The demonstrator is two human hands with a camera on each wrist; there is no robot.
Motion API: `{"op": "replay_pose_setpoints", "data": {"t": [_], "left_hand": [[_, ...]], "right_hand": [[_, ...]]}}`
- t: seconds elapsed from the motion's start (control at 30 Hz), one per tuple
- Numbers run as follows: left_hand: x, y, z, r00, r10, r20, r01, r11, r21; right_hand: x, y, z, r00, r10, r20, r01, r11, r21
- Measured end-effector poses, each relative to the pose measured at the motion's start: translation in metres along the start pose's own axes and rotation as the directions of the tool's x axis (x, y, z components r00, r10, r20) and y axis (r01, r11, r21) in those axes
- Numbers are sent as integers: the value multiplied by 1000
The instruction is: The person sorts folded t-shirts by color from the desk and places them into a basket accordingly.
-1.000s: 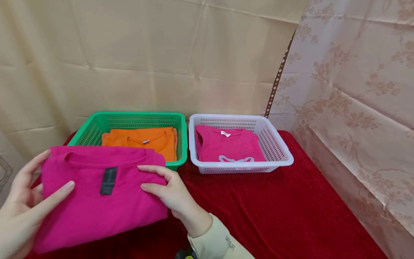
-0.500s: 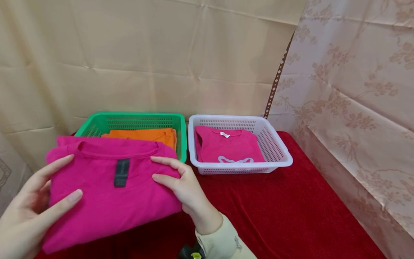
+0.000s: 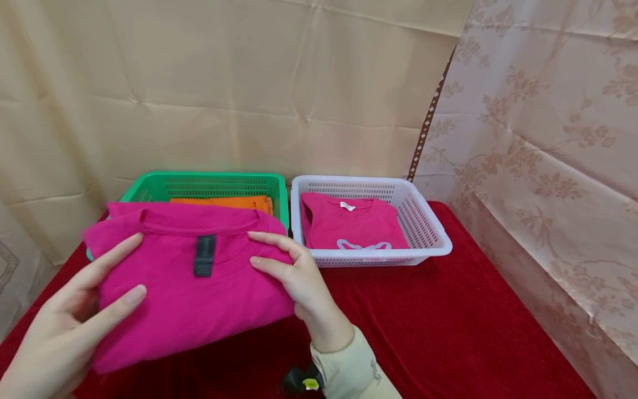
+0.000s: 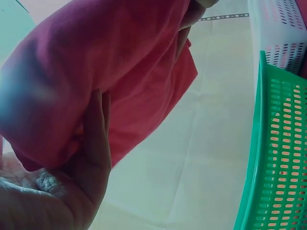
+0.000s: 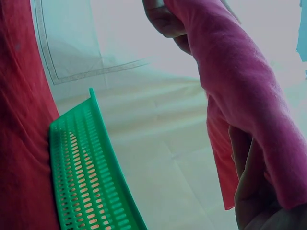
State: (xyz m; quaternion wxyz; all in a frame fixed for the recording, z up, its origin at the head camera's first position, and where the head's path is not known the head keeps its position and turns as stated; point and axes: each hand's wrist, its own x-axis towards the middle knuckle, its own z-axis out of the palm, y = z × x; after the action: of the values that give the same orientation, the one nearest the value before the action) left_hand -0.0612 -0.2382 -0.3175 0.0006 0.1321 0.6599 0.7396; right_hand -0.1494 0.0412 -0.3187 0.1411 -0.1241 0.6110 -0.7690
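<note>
Between both hands a folded magenta T-shirt [image 3: 194, 310] is held up off the table, its collar and dark neck label facing up. My left hand [image 3: 75, 316] grips its left side, thumb on top and other fingers going underneath. On the right side my right hand [image 3: 304, 282] pinches the shirt, with two digits showing on top. Both wrist views show fingers tucked under the cloth. Behind the shirt stands a green basket [image 3: 219, 176], partly hidden, with folded orange clothing [image 3: 224, 203] inside. A white basket [image 3: 423, 221] to its right holds a folded pink shirt [image 3: 356, 224].
A dark red velvet cloth [image 3: 448, 327] covers the table. Beige curtain [image 3: 249, 83] hangs behind the baskets, and a floral curtain [image 3: 558, 166] closes off the right side. A dark object with a yellow label [image 3: 311, 383] sits by the right cuff.
Both hands have carried the magenta shirt rightward and slightly up. It now covers more of the green basket and the orange clothing. The baskets have stayed put.
</note>
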Motion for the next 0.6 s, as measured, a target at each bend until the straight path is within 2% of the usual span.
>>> {"op": "replay_pose_setpoints", "data": {"t": [0.17,0.3,0.6], "left_hand": [[5,2,8,999,-36,22,36,999,-9],[9,0,12,998,-66,14,66,998,5],[19,-4,13,989,-146,30,143,986,90]], "right_hand": [[2,-2,-7,1000,4,-14,-4,1000,-11],[4,-3,-12,1000,13,-19,-13,1000,-11],[12,-4,-20,999,24,-48,-26,999,-48]]}}
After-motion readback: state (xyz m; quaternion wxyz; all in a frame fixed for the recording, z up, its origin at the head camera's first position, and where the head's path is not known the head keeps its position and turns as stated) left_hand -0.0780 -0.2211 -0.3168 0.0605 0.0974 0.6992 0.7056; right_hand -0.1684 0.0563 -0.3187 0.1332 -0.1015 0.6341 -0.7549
